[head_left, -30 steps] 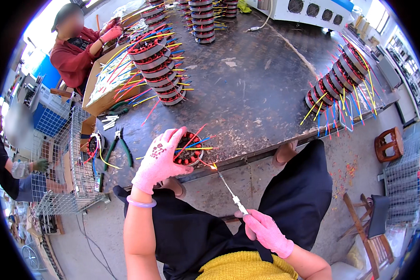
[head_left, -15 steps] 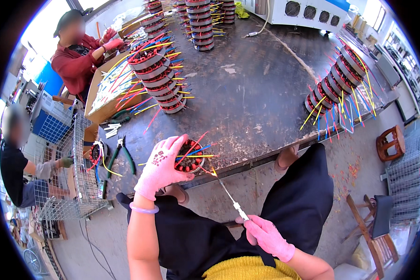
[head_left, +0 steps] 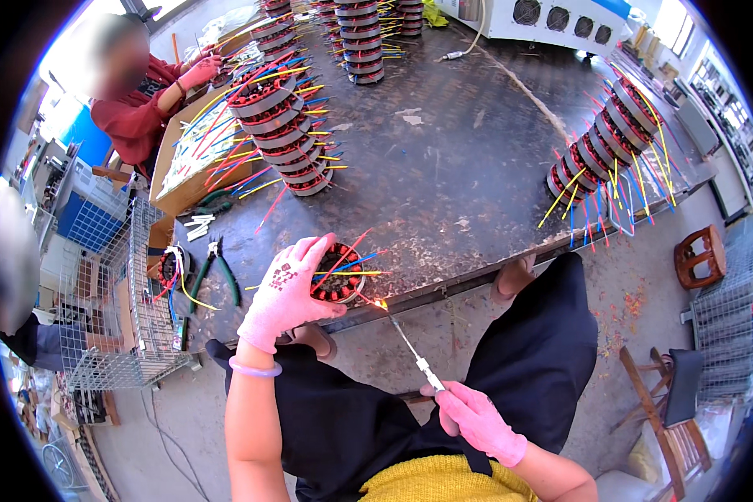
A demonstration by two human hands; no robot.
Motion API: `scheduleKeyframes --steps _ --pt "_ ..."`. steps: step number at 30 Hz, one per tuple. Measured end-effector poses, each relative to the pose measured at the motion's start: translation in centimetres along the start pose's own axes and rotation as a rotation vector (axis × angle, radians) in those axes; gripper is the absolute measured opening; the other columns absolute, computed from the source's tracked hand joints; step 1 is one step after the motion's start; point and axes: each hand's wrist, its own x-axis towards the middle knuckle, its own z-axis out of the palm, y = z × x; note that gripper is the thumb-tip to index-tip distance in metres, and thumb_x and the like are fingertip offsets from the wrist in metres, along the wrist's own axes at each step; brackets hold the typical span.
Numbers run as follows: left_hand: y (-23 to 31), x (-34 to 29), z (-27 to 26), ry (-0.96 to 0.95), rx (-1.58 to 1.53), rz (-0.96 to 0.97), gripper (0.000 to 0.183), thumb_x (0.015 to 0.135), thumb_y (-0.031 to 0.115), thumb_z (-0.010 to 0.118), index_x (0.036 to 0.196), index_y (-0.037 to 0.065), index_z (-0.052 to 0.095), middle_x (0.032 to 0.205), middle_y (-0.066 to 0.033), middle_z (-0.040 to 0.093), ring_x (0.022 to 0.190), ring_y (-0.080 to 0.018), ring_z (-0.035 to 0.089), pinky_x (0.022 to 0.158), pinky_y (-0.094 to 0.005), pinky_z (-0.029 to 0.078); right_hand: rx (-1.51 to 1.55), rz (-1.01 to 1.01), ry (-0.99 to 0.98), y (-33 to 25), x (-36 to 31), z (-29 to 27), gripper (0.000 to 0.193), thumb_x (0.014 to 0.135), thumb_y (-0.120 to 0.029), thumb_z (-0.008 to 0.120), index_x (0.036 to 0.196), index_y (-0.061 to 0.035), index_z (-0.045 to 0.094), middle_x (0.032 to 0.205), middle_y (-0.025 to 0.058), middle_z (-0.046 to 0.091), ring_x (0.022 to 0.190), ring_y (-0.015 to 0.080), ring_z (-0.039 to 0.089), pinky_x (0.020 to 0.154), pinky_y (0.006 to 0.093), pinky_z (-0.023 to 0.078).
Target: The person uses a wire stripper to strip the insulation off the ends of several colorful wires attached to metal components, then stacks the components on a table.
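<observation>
My left hand [head_left: 280,293], in a pink glove, is closed around the near-left side of a small ring-shaped motor stator [head_left: 340,289] at the table's front edge. Red windings line the stator, and red, blue and yellow leads stick out to the right. In my right hand [head_left: 479,425], also gloved in pink, is a long-necked lighter [head_left: 427,369], gripped by its handle. A small orange flame [head_left: 381,304] burns at its tip, close to the end of a short red lead on the stator's near-right side.
Stator stacks stand at left [head_left: 286,138] and back [head_left: 360,42]; another stack [head_left: 602,142] leans or lies at right. Green-handled pliers [head_left: 226,274] and a loose stator [head_left: 174,268] lie left of my hand. A co-worker [head_left: 138,121] works behind a cardboard box [head_left: 166,194]. A wire cart [head_left: 109,318] stands left.
The flame looks larger and brighter, and the lighter tip has shifted slightly up. Both hands keep their grip. The person at far left has moved toward the picture's edge.
</observation>
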Motion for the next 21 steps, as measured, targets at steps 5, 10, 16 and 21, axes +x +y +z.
scheduleKeyframes --steps 5,10,16,21 --pt "-0.3 -0.2 0.1 0.007 0.006 0.008 0.099 0.054 0.024 0.089 0.14 0.004 0.045 0.133 -0.0151 0.051 0.121 -0.0363 0.051 0.104 -0.0419 0.041 -0.076 -0.01 -0.001 -0.2 0.1 0.0 0.035 0.104 -0.022 0.047 0.125 0.002 0.059 0.066 -0.0025 0.049 0.058 0.0057 0.041 0.056 0.021 0.033" --pt "-0.1 0.0 0.0 -0.002 0.008 -0.009 0.098 0.054 0.023 0.089 0.14 0.003 0.045 0.133 -0.015 0.051 0.121 -0.0364 0.051 0.104 -0.042 0.041 -0.124 -0.01 -0.015 0.3 0.1 -0.4 0.037 0.103 -0.028 0.045 0.125 -0.0008 0.058 0.064 -0.0003 0.049 0.058 0.0073 0.045 0.056 0.0239 0.037" --pt "0.2 0.0 -0.1 -0.014 0.003 -0.029 0.099 0.055 0.023 0.089 0.141 0.004 0.045 0.134 -0.0155 0.051 0.122 -0.0366 0.051 0.105 -0.042 0.041 -0.122 -0.034 -0.016 -0.3 -0.1 -0.2 0.034 0.103 -0.025 0.045 0.122 -0.0007 0.059 0.065 -0.0011 0.048 0.058 0.0072 0.045 0.055 0.0238 0.037" --pt "0.0 -0.1 0.1 -0.016 -0.002 -0.033 0.099 0.055 0.024 0.089 0.141 0.004 0.044 0.134 -0.0156 0.051 0.123 -0.0364 0.05 0.106 -0.0419 0.04 -0.147 -0.029 -0.01 -1.3 -0.3 0.1 0.033 0.103 -0.025 0.045 0.121 -0.0004 0.06 0.066 -0.0013 0.048 0.057 0.007 0.045 0.054 0.024 0.036"
